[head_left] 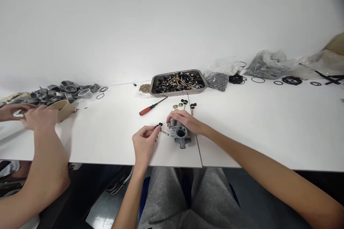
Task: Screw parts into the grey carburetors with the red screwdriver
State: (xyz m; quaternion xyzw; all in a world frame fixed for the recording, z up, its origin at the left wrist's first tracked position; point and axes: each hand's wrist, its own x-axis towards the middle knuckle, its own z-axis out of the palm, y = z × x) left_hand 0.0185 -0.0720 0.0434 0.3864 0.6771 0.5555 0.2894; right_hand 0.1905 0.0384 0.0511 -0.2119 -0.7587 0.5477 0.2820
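Observation:
A grey metal carburetor (pixel 181 134) stands on the white table near its front edge, its round bore facing me. My right hand (pixel 185 120) is closed over the top and far side of it. To its left, my left hand (pixel 144 141) pinches a small black-knobbed metal pin (pixel 164 132) between thumb and fingers. The pin's tip points at the carburetor's side, and a small gap seems to separate them. Just beyond my right hand lie two more black-knobbed pins (pixel 184 102) and two small flat discs (pixel 175 106).
A metal tray (pixel 176 93) full of black-knobbed pins is by the wall, with a red-handled screwdriver (pixel 146 110) before it. Bagged parts (pixel 216 80) and black rings (pixel 291 80) line the right. A co-worker's hands (pixel 40 117) are at left beside a tape roll (pixel 64 110) and grey castings (pixel 53 93).

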